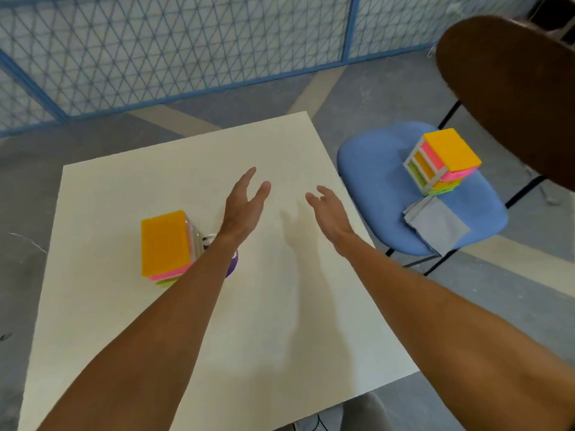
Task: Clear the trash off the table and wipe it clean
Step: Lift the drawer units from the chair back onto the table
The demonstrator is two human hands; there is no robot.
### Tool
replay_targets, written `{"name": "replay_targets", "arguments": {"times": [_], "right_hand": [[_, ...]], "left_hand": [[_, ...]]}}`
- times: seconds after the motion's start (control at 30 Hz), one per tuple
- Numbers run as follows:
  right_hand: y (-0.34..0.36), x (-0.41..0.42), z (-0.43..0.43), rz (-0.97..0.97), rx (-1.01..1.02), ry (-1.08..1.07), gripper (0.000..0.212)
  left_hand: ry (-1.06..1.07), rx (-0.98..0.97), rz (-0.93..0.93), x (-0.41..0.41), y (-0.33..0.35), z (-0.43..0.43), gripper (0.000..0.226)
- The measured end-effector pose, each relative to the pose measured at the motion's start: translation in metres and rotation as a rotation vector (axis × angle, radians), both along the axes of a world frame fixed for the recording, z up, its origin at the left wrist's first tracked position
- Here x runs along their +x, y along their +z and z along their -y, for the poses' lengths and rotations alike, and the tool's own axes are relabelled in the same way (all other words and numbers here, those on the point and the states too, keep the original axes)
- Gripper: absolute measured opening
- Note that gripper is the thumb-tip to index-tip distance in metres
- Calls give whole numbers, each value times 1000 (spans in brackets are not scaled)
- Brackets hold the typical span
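The counter [109,197] is a pale square top. On its left part stands a box [165,242] of stacked drawers with an orange top and pink and green layers below. Just right of the box lie a clear plastic piece [199,241] and a purple item [232,265], both largely hidden by the left forearm, so what they are cannot be told. The left grip [244,206] and right grip [328,209] hang over the counter's middle, fingers spread apart and holding nothing, palms facing each other. A folded grey cloth [435,225] lies on the blue chair [373,181] right of the counter, beside a second box [445,160]. A brown chair back [513,88] overhangs the chair. A blue mesh fence [186,42] stands behind.
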State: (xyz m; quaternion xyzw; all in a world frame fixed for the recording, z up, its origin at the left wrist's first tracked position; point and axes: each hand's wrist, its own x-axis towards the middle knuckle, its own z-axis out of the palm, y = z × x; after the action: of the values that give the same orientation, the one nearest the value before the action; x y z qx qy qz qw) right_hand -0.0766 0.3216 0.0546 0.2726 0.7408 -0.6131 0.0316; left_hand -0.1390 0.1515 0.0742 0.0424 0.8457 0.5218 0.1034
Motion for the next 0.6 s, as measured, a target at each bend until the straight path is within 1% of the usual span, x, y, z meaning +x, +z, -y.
{"name": "replay_targets", "arguments": {"times": [0.07, 0.2, 0.33, 0.4, 0.5, 0.6], "right_hand": [[0, 2, -43, -33, 59, -72, 55], [0, 5, -134, -122, 314, -218, 53], [-3, 12, -219, -192, 456, -379, 44], [-6, 14, -259, -182, 515, -423, 42], [-15, 13, -313, -148, 534, -481, 44], [-22, 10, -345, -112, 445, -475, 51]], "left_hand": [[-51, 4, 49, -2, -5, -41, 54], [-107, 13, 107, -4, -14, -129, 55], [-180, 22, 141, -11, -29, -209, 57], [-218, 34, 148, -14, -36, -247, 59], [-262, 22, 183, -17, -46, -300, 61], [-285, 10, 192, -16, -52, -332, 62]]}}
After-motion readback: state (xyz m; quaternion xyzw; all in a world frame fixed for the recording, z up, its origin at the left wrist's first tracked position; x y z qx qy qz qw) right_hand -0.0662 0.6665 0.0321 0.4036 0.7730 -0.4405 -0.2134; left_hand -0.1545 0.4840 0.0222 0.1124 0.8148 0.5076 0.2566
